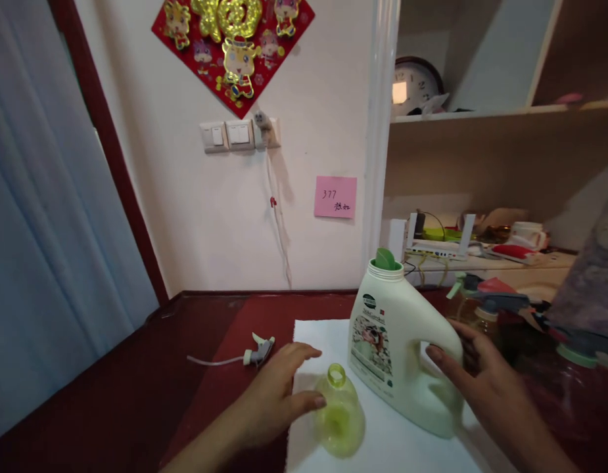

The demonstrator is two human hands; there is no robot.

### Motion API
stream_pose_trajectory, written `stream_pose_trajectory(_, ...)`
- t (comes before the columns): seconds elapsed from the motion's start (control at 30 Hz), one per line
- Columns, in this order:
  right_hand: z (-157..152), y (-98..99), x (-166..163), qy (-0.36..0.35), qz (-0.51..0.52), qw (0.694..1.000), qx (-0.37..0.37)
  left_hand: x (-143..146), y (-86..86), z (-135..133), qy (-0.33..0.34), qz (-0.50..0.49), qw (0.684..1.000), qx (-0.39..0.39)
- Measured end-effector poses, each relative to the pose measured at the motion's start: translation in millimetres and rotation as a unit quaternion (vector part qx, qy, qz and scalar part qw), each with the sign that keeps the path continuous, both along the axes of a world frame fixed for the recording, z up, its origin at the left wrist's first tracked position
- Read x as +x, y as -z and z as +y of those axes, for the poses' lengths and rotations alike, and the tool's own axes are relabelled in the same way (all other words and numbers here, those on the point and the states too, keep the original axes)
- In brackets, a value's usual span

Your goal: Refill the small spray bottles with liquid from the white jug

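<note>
A pale green detergent jug with a printed label stands uncapped on a white sheet, a green spout showing in its neck. Around the jug's rear handle is my right hand, thumb on the near side and fingers partly hidden behind. To the left of the jug, a see-through yellow-green spray bottle stands without its top, its round mouth uncovered. My left hand is beside this bottle, fingers and thumb apart; whether the thumb touches it I cannot tell. A trigger spray head with its tube lies on the dark red table.
Several spray bottles crowd the right side, some in shadow. Behind them, a shelf holds a white router. A white cable hangs down the wall to the table's back edge. A blue curtain hangs at left.
</note>
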State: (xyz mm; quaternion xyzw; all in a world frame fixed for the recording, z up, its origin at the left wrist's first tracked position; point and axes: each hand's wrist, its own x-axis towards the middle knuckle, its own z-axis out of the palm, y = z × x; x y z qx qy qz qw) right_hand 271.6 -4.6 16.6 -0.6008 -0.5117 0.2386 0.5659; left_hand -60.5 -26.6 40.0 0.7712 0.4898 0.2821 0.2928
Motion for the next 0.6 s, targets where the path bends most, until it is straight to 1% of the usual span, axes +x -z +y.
stream_pose_trajectory(0.07,6.7,2.0,0.9,-0.003,0.012,0.999,-0.032,13.5,0.7,-2.4,0.022,-0.008,1.000,-0.021)
stream_pose_trajectory(0.13,8.9,1.1,-2.8,0.006,0.014,0.999,-0.046,23.2,1.2,-1.8,0.037,-0.022,0.999,-0.019)
stream_pose_trajectory(0.2,8.5,-1.4,-9.9,0.015,0.036,0.999,-0.034,29.5,2.1,0.1,0.047,-0.037,0.998,-0.009)
stream_pose_trajectory(0.3,6.0,-7.0,-20.9,0.060,0.043,0.997,-0.010,34.4,4.7,2.1,0.052,-0.057,0.997,0.002)
stream_pose_trajectory(0.43,0.4,-21.6,-21.5,0.098,0.006,0.995,-0.011,37.8,7.8,2.6,0.050,-0.083,0.995,0.003)
stream_pose_trajectory(0.5,-4.3,-32.1,-14.8,0.115,-0.007,0.993,-0.005,39.1,7.9,4.0,0.045,-0.096,0.994,0.002)
stream_pose_trajectory(0.6,-13.5,-48.7,-2.8,0.121,0.004,0.993,0.008,40.0,6.9,11.1,0.031,-0.108,0.994,0.005)
